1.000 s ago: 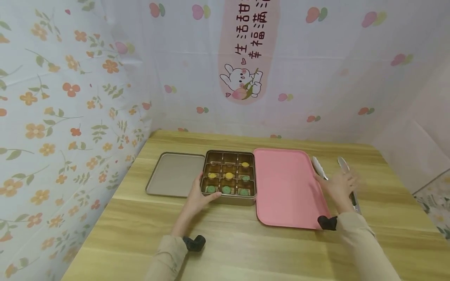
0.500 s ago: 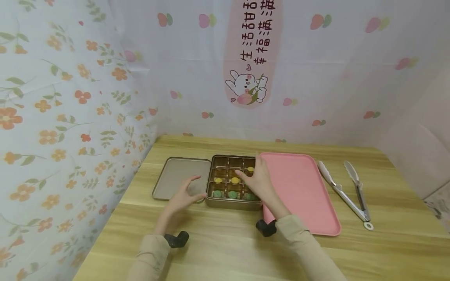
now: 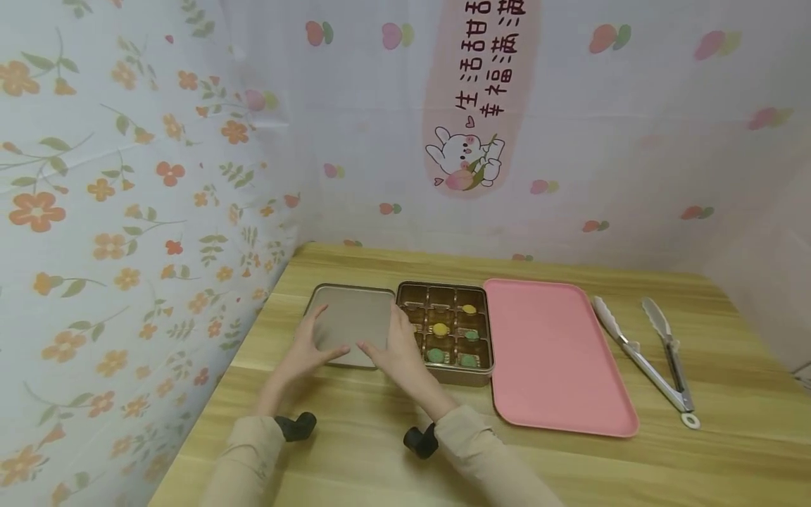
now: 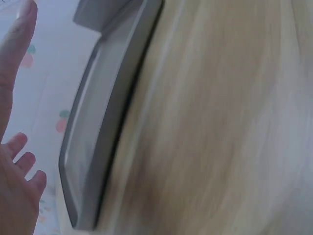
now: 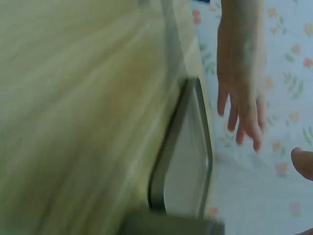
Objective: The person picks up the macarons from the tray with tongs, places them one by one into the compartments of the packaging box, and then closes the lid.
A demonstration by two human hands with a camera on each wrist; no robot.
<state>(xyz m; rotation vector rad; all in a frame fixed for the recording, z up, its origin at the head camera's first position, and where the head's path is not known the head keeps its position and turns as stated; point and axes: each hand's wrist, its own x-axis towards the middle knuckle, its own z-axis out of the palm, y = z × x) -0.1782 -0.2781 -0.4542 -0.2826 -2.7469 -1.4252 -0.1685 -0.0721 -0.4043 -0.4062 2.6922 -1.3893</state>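
Observation:
A flat grey metal lid (image 3: 355, 320) lies on the table at the left, its raised rim facing up. My left hand (image 3: 303, 355) is over its left side with thumb and fingers spread, holding nothing. Above the lid's right edge is my right hand (image 3: 402, 352), also spread and holding nothing; it hides part of the square tin (image 3: 453, 377). Inside the tin is a brown divided insert (image 3: 441, 296). Small round green pieces (image 3: 436, 355) and yellow pieces (image 3: 440, 329) sit in several compartments. In the left wrist view, the lid (image 4: 107, 112) is beyond my left fingers.
A pink tray (image 3: 557, 352) lies right of the tin, close against it. Metal tongs (image 3: 655, 373) rest spread apart beyond the tray. Printed cloth (image 3: 367, 141) hangs behind and along the left side of the wooden table (image 3: 355, 443).
My left hand has come off the tin and moved left to the lid. The right hand has swept left from beside the tongs, across the tin, to the lid's right edge.

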